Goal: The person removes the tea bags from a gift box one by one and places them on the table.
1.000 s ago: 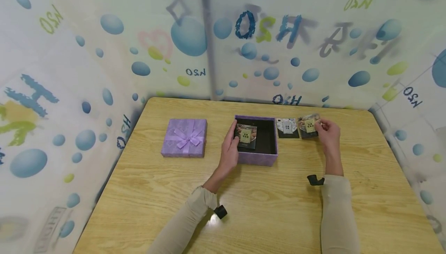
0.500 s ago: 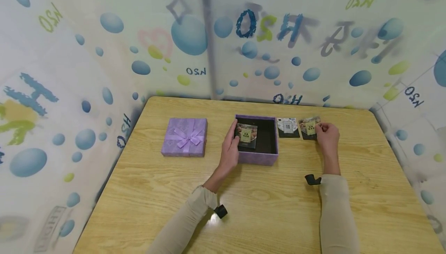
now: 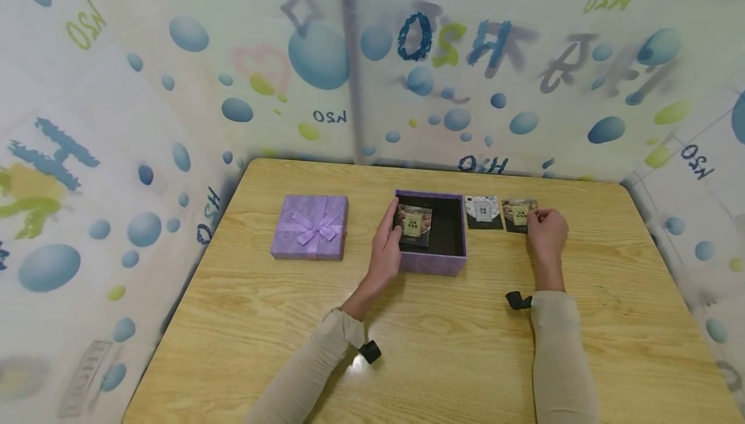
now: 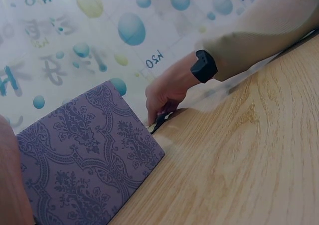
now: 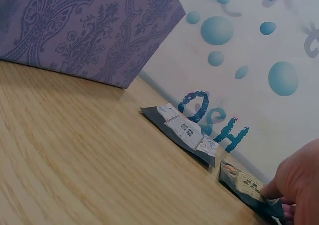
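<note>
Head view, open box: the purple box (image 3: 433, 265) stood on the wooden table (image 3: 454, 346), its dark interior in sight; a gold-label packet (image 3: 414, 225) lay in its left part.
Head view, left hand: the left hand (image 3: 384, 259) gripped the box's left wall, thumb at the rim.
Head view, right hand: the right hand (image 3: 547, 236) pinched the right edge of a second packet (image 3: 515, 214), also gold-labelled, on the table.
Head view, row: the white packet (image 3: 483, 212) lay between box and second packet.
Head view, lid: the bow-tied lid (image 3: 310, 227) lay well left of the box; neither wrist view showed it.
Left wrist view, box wall: dark ornate patterning, too small to read from above, covered the outside; the contents were hidden.
Right wrist view, pinch: the thumb pressed the second packet's printed face.
Right wrist view, spacing: the white packet was seen apart from both neighbours.
</note>
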A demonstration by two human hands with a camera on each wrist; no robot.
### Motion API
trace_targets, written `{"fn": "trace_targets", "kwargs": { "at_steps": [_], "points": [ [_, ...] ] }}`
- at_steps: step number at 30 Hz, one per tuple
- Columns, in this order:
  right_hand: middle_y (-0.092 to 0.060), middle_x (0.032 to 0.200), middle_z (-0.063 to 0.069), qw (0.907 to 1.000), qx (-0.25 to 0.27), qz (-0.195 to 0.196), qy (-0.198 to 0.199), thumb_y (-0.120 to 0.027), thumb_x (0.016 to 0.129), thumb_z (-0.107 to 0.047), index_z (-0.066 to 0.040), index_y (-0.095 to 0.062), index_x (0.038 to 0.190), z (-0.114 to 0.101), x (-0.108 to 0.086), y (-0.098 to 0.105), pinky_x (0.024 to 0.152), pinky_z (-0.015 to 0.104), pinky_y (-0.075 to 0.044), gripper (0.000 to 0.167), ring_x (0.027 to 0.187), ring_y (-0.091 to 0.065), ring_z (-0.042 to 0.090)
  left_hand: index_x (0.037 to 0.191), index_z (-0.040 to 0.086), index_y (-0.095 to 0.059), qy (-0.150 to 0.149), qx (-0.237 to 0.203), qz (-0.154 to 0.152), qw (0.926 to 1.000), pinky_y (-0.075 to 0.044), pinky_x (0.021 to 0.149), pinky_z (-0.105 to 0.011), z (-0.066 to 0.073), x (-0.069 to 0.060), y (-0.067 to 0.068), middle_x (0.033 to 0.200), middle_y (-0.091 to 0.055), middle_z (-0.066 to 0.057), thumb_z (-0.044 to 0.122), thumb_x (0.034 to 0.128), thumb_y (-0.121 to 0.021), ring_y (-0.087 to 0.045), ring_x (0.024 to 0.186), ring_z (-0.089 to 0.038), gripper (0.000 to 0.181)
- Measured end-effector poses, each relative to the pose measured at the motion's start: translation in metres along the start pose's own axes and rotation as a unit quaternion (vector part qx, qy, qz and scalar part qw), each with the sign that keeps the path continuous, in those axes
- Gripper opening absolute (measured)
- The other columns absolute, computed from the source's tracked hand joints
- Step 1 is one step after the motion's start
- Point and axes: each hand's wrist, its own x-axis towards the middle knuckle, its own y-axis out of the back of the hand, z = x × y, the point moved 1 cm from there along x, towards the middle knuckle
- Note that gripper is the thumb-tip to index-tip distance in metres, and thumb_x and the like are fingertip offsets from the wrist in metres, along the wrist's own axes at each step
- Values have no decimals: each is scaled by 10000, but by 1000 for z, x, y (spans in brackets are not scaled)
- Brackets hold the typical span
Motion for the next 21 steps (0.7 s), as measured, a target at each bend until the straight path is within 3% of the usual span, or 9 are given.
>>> {"fn": "trace_targets", "kwargs": {
  "at_steps": [5,11,18,21],
  "points": [
    [-679,1133,350,9990,-395,184,-29,-487,1054,-166,145,-691,1204,1,5,-3,964,588,-504,401,1055,-637,488,1674,157,-249,39,-53,-13,10000,-168,1284,-456,2,0,-1,1729,-225,-2,17,1105,-325,-165,1594,-177,590],
    [-637,1193,366,9991,-376,204,-40,-496,1055,-165,159,-646,1255,0,4,-4,1117,606,-350,409,1193,-537,523,1665,51,-218,140,-216,-103,9996,-128,1286,-505,11,0,-1,1734,-185,-121,-42,1094,-291,-127,1604,-270,582],
    [-607,1227,362,9993,-341,158,-35,-498,1070,-186,155,-612,1291,0,2,-4,1123,608,-293,422,1225,-474,522,1674,146,-247,52,41,-12,10000,-168,1285,-451,4,0,-1,1727,-228,-4,10,1101,-315,-168,1593,-173,592],
    [-588,1237,356,9994,-300,118,-82,-497,1077,-203,149,-592,1309,0,2,-3,1109,605,-300,432,1234,-456,518,1673,119,-237,89,-60,-60,9999,-153,1286,-475,10,-1,1,1732,-214,-37,-3,1099,-313,-154,1598,-209,592]
  ]
}}
